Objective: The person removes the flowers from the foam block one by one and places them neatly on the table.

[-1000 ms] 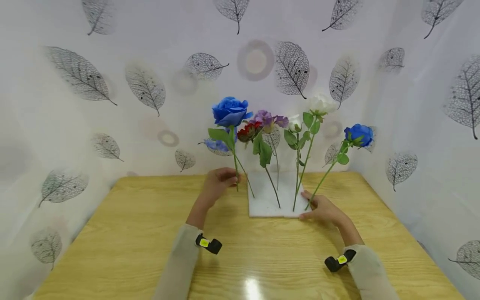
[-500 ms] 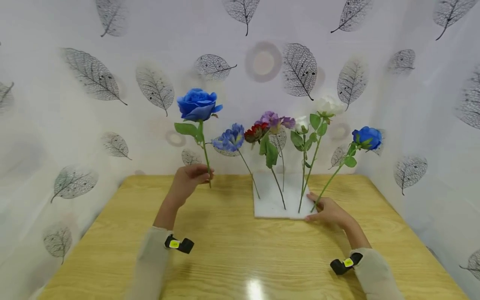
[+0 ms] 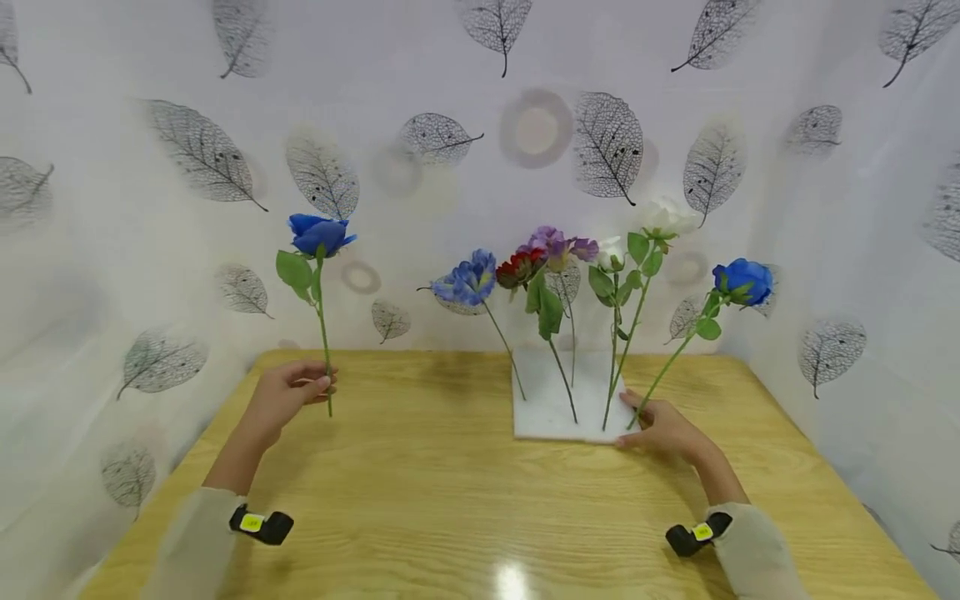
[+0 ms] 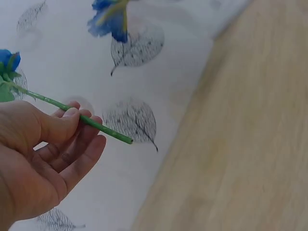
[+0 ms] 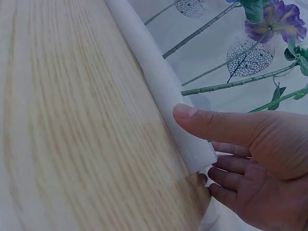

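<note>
My left hand (image 3: 279, 402) pinches the green stem (image 4: 109, 131) of a large blue rose (image 3: 318, 236) between thumb and fingers. The rose stands nearly upright at the left of the table, and its cut stem end pokes out below the fingers. My right hand (image 3: 666, 429) holds the right edge of a white foam board (image 3: 542, 418). In the right wrist view its thumb lies on the board's near edge, while the other fingers reach round the side. Upright in the board stand a blue-violet flower (image 3: 468, 279), a red flower (image 3: 519, 268), and another blue rose (image 3: 744, 282).
Also in the board are a purple flower (image 3: 553, 243) and two white flowers, the taller white rose (image 3: 663, 218) leaning right. Behind the wooden table (image 3: 420, 500) hangs a leaf-printed white curtain (image 3: 450, 50).
The left hand has carried the large blue rose leftward from beside the foam board, and in the last half second lowered it a little. The right hand has stayed at the board's edge.
</note>
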Demonstrator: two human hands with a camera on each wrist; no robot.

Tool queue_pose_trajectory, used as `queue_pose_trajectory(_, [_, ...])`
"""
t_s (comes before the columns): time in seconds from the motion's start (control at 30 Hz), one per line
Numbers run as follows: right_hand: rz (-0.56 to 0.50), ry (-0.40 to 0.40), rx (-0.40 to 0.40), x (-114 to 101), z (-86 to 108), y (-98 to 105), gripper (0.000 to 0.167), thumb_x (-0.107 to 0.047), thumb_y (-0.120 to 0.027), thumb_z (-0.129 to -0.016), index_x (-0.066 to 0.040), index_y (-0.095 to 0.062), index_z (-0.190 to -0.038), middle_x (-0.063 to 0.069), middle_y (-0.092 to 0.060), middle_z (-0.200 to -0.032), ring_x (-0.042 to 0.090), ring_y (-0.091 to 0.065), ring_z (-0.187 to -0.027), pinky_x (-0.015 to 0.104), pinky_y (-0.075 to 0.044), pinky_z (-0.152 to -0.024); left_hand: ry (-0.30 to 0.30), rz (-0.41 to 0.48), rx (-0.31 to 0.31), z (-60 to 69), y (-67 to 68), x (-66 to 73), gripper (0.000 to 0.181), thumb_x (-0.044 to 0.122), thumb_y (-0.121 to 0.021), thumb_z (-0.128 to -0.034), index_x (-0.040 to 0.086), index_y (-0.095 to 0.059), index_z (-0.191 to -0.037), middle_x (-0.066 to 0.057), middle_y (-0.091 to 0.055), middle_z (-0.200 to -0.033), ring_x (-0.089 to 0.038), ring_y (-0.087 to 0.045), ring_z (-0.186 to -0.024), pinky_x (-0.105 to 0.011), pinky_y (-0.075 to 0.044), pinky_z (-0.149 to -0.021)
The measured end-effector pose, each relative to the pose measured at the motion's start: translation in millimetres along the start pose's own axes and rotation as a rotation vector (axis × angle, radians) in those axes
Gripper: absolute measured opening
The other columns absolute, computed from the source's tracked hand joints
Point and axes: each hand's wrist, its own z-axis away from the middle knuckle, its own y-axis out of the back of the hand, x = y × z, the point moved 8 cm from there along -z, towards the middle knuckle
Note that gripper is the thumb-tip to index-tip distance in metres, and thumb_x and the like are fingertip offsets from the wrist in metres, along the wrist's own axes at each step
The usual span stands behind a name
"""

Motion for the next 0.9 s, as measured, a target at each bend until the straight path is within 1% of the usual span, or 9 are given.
queue_pose_trajectory(0.07, [-0.003, -0.007, 0.003, 3, 1.2, 0, 0.093, -0.027, -0.088, -0.081, 0.007, -0.037, -0.152, 0.030, -0.031, -0.157, 0.052, -0.022, -0.149, 0.066, -0.027, -0.118, 0.035, 0.001, -0.005, 3.9, 5.9, -10.4, 0.040, 0.010, -0.057, -0.1047, -0.014, -0.053, -0.137, -0.005, -0.073, -0.116, 0.005, -0.069, -0.090, -0.027, -0.062, -0.086])
queue_pose_trajectory(0.13, [0.001, -0.014, 0.003, 5, 1.9, 1, 0.094, -0.028, -0.087, -0.081, 0.006, -0.037, -0.153, 0.030, -0.031, -0.158, 0.052, -0.021, -0.149, 0.066, -0.027, -0.118, 0.062, -0.006, -0.012, 7.3, 10.7, -19.5, 0.040, 0.008, -0.057, -0.1043, -0.015, -0.053, -0.137, -0.002, -0.073, -0.114, 0.005, -0.069, -0.089, -0.028, -0.062, -0.086])
queue_pose_trajectory(0.23, [0.004, -0.018, 0.004, 6, 2.1, 0, 0.095, -0.029, -0.088, -0.081, 0.006, -0.037, -0.153, 0.030, -0.031, -0.157, 0.053, -0.021, -0.148, 0.067, -0.027, -0.118, 0.097, -0.025, -0.022, 12.2, 16.2, -30.2, 0.039, 0.005, -0.057, -0.1036, -0.017, -0.053, -0.135, -0.004, -0.073, -0.113, 0.003, -0.070, -0.088, -0.029, -0.062, -0.085])
queue_pose_trajectory(0.3, [0.008, -0.018, 0.000, 6, 2.0, 0, 0.095, -0.030, -0.087, -0.081, 0.006, -0.036, -0.153, 0.031, -0.030, -0.157, 0.054, -0.021, -0.148, 0.068, -0.027, -0.117, 0.113, -0.037, -0.032, 15.6, 19.3, -36.0, 0.038, 0.003, -0.058, -0.1028, -0.020, -0.053, -0.133, -0.009, -0.074, -0.112, 0.001, -0.070, -0.087, -0.030, -0.063, -0.084])
queue_pose_trajectory(0.43, [-0.006, -0.025, -0.002, 4, 2.3, -1, 0.095, -0.029, -0.088, -0.081, 0.006, -0.036, -0.153, 0.030, -0.030, -0.158, 0.052, -0.020, -0.149, 0.067, -0.027, -0.118, 0.157, -0.065, -0.064, 21.8, 24.5, -46.6, 0.038, 0.000, -0.058, -0.1019, -0.022, -0.052, -0.131, -0.013, -0.075, -0.112, 0.000, -0.071, -0.085, -0.028, -0.063, -0.080])
queue_pose_trajectory(0.53, [-0.009, -0.025, -0.002, 1, 2.6, -1, 0.094, -0.027, -0.088, -0.081, 0.006, -0.036, -0.153, 0.030, -0.031, -0.158, 0.052, -0.022, -0.149, 0.066, -0.029, -0.118, 0.194, -0.096, -0.088, 25.7, 28.2, -54.4, 0.037, 0.000, -0.057, -0.1017, -0.023, -0.051, -0.130, -0.019, -0.074, -0.116, 0.001, -0.069, -0.085, -0.026, -0.062, -0.076])
queue_pose_trajectory(0.63, [-0.008, -0.018, -0.008, -2, 2.9, -1, 0.092, -0.025, -0.087, -0.082, 0.007, -0.036, -0.152, 0.030, -0.031, -0.157, 0.053, -0.022, -0.148, 0.065, -0.031, -0.117, 0.237, -0.121, -0.093, 29.5, 32.0, -61.4, 0.036, -0.001, -0.057, -0.1012, -0.025, -0.051, -0.128, -0.021, -0.075, -0.113, -0.001, -0.069, -0.083, -0.028, -0.062, -0.075])
queue_pose_trajectory(0.77, [-0.012, -0.021, -0.012, -3, 3.1, -1, 0.092, -0.025, -0.087, -0.083, 0.007, -0.036, -0.153, 0.030, -0.031, -0.158, 0.053, -0.023, -0.148, 0.064, -0.032, -0.116, 0.292, -0.148, -0.103, 35.0, 35.8, -68.0, 0.035, -0.003, -0.057, -0.0998, -0.026, -0.052, -0.126, -0.016, -0.076, -0.102, -0.005, -0.069, -0.081, -0.030, -0.063, -0.074])
queue_pose_trajectory(0.9, [-0.027, -0.029, -0.016, -3, 2.9, -1, 0.093, -0.024, -0.087, -0.082, 0.008, -0.034, -0.153, 0.030, -0.028, -0.158, 0.054, -0.019, -0.149, 0.066, -0.028, -0.118, 0.328, -0.143, -0.127, 41.1, 37.3, -73.2, 0.038, -0.004, -0.058, -0.0981, -0.027, -0.050, -0.126, -0.015, -0.076, -0.102, -0.004, -0.069, -0.081, -0.030, -0.063, -0.074])
